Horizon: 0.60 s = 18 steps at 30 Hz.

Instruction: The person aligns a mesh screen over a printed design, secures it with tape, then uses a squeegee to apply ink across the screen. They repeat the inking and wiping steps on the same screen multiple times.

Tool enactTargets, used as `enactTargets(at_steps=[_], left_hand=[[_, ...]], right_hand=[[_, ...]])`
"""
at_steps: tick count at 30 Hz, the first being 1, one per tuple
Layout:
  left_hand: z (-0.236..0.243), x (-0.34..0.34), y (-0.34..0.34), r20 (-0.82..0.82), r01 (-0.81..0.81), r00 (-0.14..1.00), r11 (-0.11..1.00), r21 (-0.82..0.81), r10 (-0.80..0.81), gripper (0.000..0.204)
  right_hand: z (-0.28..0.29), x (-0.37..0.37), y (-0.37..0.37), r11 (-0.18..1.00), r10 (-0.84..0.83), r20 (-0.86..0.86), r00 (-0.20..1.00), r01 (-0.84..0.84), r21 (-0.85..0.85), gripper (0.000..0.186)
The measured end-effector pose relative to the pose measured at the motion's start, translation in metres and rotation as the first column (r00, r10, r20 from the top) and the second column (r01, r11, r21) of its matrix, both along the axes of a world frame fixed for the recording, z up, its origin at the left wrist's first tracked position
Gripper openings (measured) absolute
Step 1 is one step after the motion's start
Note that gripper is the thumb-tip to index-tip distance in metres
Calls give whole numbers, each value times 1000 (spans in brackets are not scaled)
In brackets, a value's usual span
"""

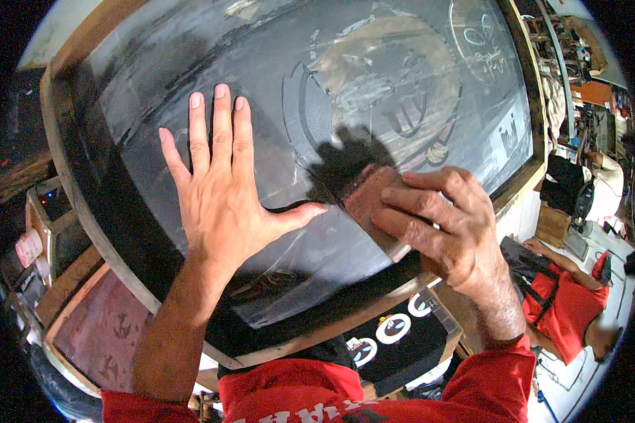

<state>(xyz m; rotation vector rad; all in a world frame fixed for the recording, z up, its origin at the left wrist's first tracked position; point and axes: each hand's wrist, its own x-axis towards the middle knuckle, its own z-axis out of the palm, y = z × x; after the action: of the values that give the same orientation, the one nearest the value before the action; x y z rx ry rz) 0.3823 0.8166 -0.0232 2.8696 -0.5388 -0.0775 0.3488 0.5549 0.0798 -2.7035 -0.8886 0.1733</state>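
A large screen-printing frame lies in front of me, its wooden edge (75, 180) around dark mesh (141, 77) that carries a round cartoon-like design. Flat on the left half of the mesh rests my left hand (219, 180), fingers spread and holding nothing. My right hand (448, 222) grips a flat reddish-brown pad (365, 199) against the mesh, just below the design. What the pad is made of I cannot tell. A dark shadow falls over the mesh beside the pad.
A smaller framed screen (95, 328) stands at lower left. Below the big frame's near edge lies black fabric (402, 345) printed with white round figures. At right, a person in red (564, 307) is near a white table, with another person (609, 190) in a light top farther back.
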Motion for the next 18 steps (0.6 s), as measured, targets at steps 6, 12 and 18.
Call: enactTargets(at_steps=[6, 12, 18], left_hand=[[2, 1, 1, -29, 1, 1000, 999, -36, -2, 144], [2, 1, 1, -43, -11, 999, 998, -62, 8, 146], [2, 1, 4, -69, -18, 998, 994, -109, 10, 142]], right_hand=[[1, -15, -2, 999, -50, -34, 998, 49, -6, 42], [8, -4, 4, 998, -64, -52, 997, 65, 15, 42], [5, 36, 22, 986, -102, 24, 995, 98, 134, 37]])
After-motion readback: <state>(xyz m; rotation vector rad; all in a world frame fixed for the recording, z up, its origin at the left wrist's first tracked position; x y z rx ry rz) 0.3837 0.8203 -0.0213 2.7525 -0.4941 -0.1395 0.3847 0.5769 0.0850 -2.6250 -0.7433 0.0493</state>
